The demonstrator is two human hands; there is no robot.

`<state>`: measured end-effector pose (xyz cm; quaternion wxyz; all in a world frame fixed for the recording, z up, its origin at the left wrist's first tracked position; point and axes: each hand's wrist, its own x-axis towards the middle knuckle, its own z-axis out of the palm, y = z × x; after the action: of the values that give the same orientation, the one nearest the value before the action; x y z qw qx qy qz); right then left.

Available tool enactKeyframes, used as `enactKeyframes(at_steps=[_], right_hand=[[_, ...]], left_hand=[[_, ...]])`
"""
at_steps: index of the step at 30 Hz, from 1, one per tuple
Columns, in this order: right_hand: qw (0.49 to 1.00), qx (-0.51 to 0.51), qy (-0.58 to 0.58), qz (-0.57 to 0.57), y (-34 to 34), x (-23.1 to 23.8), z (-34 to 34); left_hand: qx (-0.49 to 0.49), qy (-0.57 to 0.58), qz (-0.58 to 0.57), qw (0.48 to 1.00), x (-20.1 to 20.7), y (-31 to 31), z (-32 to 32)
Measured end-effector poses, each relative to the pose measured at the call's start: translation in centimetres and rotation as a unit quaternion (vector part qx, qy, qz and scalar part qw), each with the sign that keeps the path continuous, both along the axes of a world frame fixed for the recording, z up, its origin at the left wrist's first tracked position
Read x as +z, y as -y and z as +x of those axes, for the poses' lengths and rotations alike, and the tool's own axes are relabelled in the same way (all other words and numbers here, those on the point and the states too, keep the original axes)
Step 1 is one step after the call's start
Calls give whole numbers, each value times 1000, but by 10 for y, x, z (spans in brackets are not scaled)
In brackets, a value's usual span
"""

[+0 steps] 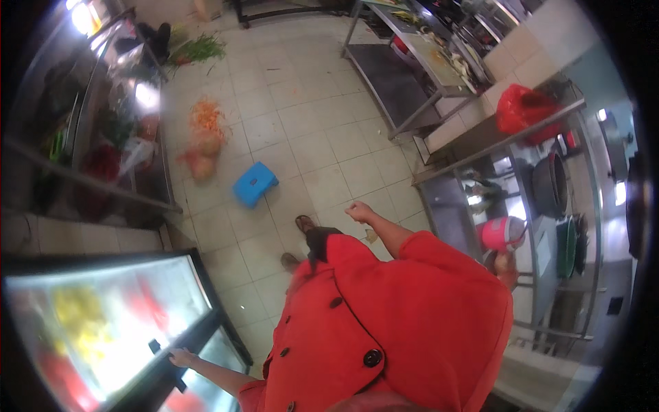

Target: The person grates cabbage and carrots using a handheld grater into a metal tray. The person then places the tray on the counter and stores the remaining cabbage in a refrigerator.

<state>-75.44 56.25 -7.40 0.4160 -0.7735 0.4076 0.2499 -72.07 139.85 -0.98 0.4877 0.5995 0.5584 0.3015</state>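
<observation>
At the lower left my left hand (182, 357) is closed at the dark frame of a glass-door display fridge (199, 288), its fingers curled round the black door handle (180, 381). Behind the bright, fogged glass, yellow and red bags (79, 312) show blurred. My right hand (357, 211) hangs over the tiled floor in front of my red jacket, with its fingers curled in and nothing visible in them.
A blue plastic stool (255, 184) stands on the floor. Behind it lie a netted sack (200, 163), orange peelings (206, 117) and green leaves (198, 49). A shelf rack (154, 182) is at left; a steel worktable (391, 86) and a rack with a red bag (523, 110) are at right.
</observation>
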Motion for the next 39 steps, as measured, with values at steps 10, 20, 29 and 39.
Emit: enactKeyframes(at_steps=[10,20,29,39], right_hand=[[982,-175,5,68,16,-18,-76],[976,-201,71,-37,151,-103,-106],[956,-283,70,24,304,-66,-35],[980,-173,72,-70,438,-30,71]], left_hand=[[-503,-299,-333,739,-120,338,110],[-964,-144,-13,225,-79,795,174],[-789,-337,-252,447,-161,802,325],[-904,-370,61,205,-170,851,367]])
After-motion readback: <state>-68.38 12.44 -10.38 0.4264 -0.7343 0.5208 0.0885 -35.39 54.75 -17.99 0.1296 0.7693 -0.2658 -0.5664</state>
